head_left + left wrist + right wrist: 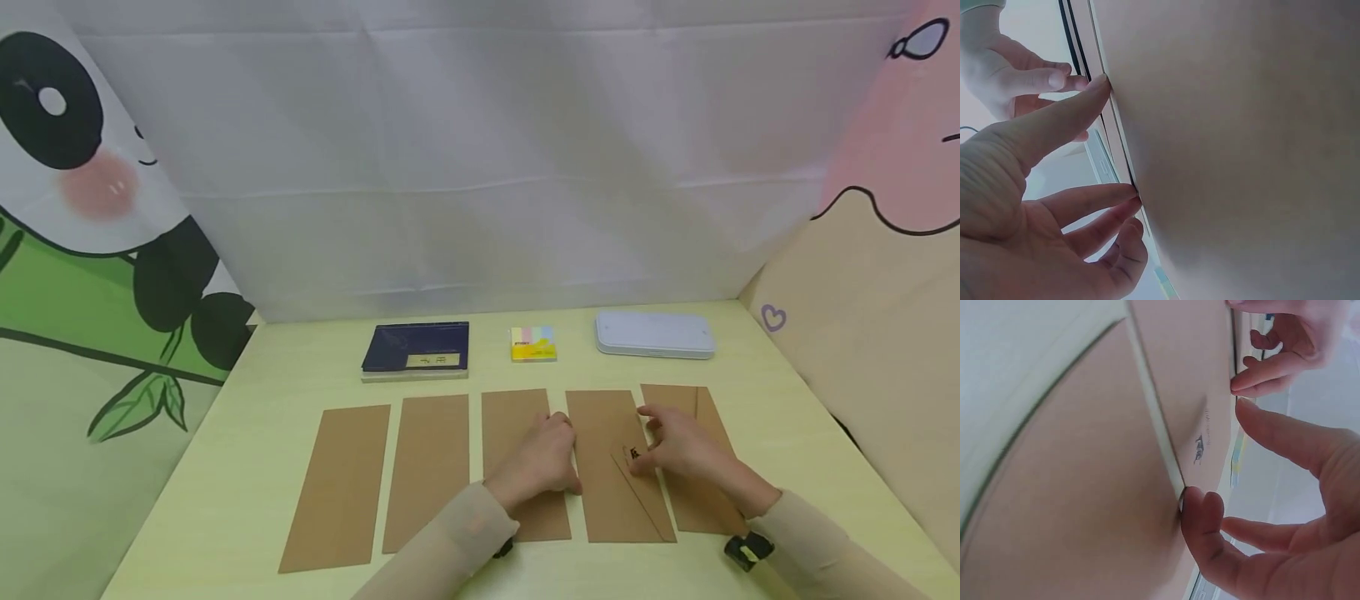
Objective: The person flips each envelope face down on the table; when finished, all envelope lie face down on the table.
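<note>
- The fourth kraft envelope, counting from 9 o'clock, lies on the table, black print towards its 3 o'clock edge.
- The left hand touches its 9 o'clock edge with thumb and finger spread apart, clasping nothing.
- The right hand is at its 3 o'clock edge, thumb and fingers parted; exact contact is hard to tell.
- At 3 o'clock, the fifth envelope lies partly under the right hand.
- Towards 9 o'clock follow the third, second and first envelopes.
- Beyond: navy notebook at 10 o'clock, sticky-note pack at 11, pale case past 12.
</note>
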Tool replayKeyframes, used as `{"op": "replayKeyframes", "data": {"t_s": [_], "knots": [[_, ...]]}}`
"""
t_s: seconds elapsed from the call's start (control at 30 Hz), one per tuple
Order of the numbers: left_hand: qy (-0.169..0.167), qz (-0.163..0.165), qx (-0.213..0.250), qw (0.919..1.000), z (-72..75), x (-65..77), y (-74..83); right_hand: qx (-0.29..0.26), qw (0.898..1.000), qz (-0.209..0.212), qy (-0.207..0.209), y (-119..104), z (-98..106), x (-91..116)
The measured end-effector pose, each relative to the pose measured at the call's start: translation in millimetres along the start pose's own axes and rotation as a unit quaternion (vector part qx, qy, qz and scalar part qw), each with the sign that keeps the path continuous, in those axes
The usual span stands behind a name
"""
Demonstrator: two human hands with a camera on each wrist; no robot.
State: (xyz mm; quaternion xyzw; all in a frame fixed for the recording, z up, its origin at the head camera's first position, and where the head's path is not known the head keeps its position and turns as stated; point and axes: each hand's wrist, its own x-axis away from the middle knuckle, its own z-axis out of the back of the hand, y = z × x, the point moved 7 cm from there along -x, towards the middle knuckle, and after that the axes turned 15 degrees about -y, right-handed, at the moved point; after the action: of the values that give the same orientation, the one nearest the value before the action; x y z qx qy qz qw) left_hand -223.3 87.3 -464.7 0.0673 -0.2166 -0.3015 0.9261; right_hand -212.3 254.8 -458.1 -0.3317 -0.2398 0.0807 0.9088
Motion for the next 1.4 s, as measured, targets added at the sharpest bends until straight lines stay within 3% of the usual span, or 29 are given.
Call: {"op": "replayKeyframes", "data": {"t_s": [0.5, 0.8, 1.03, 1.27, 1.4], "knots": [[-0.001, 0.007, 0.026, 0.9996, -0.3, -0.1, -2.6, -0.06, 0.998, -0.013, -0.01, 7.1, 5.3, -2.0], [0.002, -0.008, 0.081, 0.9967, 1.0, 0.5, -2.7, -0.123, 0.991, 0.045, -0.039, 4.5, 10.6, 0.7], [0.007, -0.032, 0.15, 0.9882, 1.4, -1.7, -1.4, -0.192, 0.975, 0.095, -0.055, 7.5, 14.3, 2.5], [0.011, -0.042, 0.2, 0.9789, 1.3, -1.9, 2.9, -0.196, 0.971, 0.123, -0.064, 4.9, 20.2, 8.3], [0.011, -0.044, 0.21, 0.9766, 2.0, -1.5, 5.0, -0.219, 0.961, 0.146, -0.086, 1.6, 20.6, 10.1]]}}
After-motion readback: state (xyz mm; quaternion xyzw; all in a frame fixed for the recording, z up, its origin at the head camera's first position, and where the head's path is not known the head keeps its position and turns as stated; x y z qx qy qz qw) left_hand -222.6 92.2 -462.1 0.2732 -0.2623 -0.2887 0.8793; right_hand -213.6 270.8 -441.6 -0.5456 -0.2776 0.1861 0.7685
